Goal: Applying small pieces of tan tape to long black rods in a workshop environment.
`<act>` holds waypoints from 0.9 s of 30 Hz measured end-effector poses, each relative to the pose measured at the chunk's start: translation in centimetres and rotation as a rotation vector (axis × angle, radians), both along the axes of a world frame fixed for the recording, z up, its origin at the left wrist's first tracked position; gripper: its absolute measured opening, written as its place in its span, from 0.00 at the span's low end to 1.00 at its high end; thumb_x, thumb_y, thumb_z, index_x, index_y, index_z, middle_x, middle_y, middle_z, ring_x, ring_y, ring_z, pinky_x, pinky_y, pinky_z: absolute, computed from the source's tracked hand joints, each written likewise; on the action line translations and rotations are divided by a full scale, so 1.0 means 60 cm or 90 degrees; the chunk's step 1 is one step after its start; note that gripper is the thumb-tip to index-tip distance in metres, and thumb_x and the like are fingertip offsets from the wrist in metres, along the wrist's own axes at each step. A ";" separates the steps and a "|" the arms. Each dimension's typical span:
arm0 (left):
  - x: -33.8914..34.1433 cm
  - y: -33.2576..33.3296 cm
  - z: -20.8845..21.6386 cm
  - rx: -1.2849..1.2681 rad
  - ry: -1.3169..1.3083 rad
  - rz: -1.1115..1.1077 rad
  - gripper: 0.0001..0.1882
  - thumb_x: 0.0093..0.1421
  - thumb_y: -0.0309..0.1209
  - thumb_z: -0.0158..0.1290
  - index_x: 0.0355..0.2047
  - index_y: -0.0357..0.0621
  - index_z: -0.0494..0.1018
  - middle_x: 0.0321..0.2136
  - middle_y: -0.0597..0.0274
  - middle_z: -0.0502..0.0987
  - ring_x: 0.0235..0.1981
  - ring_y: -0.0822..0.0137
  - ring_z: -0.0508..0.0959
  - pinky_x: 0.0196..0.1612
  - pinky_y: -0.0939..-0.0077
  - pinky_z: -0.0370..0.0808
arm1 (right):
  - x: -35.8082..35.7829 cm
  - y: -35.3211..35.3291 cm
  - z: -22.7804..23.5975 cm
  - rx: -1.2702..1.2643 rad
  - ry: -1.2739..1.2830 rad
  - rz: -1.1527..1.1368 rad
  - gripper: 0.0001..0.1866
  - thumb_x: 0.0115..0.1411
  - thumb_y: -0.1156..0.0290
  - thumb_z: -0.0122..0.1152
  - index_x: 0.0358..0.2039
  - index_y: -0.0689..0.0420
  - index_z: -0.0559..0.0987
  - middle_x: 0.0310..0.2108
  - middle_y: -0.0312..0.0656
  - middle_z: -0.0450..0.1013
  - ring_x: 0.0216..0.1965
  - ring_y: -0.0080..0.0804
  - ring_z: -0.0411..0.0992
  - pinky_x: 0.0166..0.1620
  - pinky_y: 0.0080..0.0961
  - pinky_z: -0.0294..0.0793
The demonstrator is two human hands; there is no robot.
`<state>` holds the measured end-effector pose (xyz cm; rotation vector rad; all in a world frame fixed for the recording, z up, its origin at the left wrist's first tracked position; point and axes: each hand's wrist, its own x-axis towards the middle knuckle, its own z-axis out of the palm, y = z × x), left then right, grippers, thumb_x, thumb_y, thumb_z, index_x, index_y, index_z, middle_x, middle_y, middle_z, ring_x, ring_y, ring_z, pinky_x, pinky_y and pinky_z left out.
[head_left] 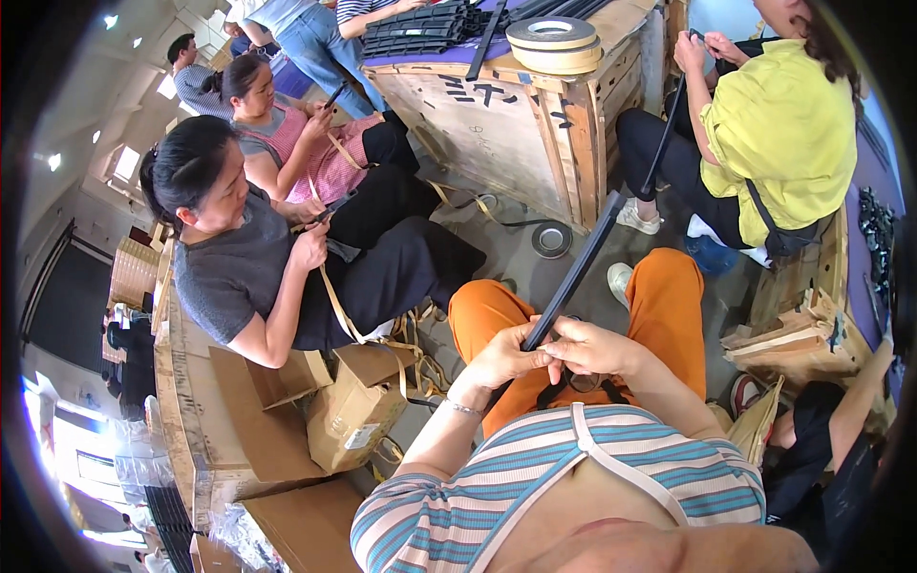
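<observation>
A long, dark black strip slants up and away from my lap, its far end near the floor beyond my knees. My left hand is closed round its near end. Against it, my right hand is closed too, with thumb and fingertips pressed at the same end of the strip. My fingers hide the strip's near tip. Both hands rest close together above my orange trousers.
Seated co-workers handle dark strips at left and a person in a yellow shirt at right. A wooden crate bears tape rolls and black strips. A black roll lies on the floor; a cardboard box stands at left.
</observation>
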<state>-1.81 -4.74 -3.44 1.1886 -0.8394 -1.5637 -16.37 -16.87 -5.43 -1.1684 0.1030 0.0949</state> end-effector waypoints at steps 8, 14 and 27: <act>0.013 0.019 -0.020 0.037 -0.011 0.073 0.08 0.57 0.31 0.53 0.30 0.41 0.66 0.21 0.70 0.68 0.16 0.82 0.62 0.17 0.90 0.55 | -0.007 0.005 0.010 -0.197 0.053 -0.110 0.12 0.63 0.68 0.43 0.41 0.64 0.61 0.22 0.41 0.73 0.12 0.18 0.62 0.15 0.14 0.61; 0.009 0.028 -0.030 0.039 0.129 0.162 0.11 0.58 0.36 0.51 0.30 0.43 0.65 0.17 0.71 0.64 0.12 0.81 0.58 0.14 0.87 0.53 | -0.006 0.014 0.018 -0.237 0.040 -0.055 0.09 0.62 0.69 0.44 0.34 0.62 0.64 0.21 0.40 0.72 0.13 0.19 0.64 0.16 0.15 0.62; 0.011 0.034 -0.022 0.053 0.079 0.030 0.12 0.54 0.34 0.55 0.35 0.41 0.69 0.18 0.72 0.67 0.14 0.85 0.58 0.15 0.91 0.50 | -0.015 0.013 0.033 -0.308 0.013 -0.084 0.07 0.57 0.70 0.54 0.27 0.60 0.74 0.21 0.37 0.74 0.20 0.21 0.70 0.22 0.18 0.67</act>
